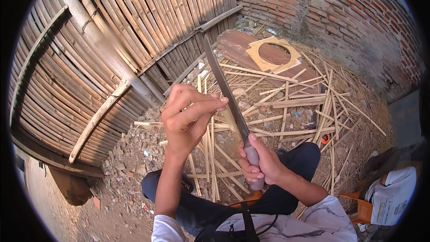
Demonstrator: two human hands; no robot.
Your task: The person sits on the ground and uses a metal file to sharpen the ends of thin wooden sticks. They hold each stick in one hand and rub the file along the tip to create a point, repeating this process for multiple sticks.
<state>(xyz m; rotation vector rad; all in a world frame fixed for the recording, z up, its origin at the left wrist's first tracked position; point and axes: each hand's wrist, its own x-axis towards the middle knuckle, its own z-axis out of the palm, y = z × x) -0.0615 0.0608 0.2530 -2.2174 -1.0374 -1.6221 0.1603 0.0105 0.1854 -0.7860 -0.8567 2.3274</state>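
My right hand (264, 161) is wrapped round the grey handle of a long machete (228, 90). Its dark blade points up and away, leaning left. My left hand (188, 114) is raised beside the middle of the blade, thumb and forefinger pinched together at the blade's left edge. Just below those fingertips a pale bamboo strip (231, 120) runs along the blade; I cannot tell whether the pinch holds it. Many split bamboo strips (286, 103) lie crossed on the ground beyond my knees.
A slatted bamboo wall (148, 18) rises on the left, a brick wall (354, 22) at the back right. A brown board (233, 47) carries a yellowish frame with a round hole (256, 58). Stony rubble (130, 161) covers the left ground. Near right are an orange chair part (363, 210) and a white printed bag (394, 197).
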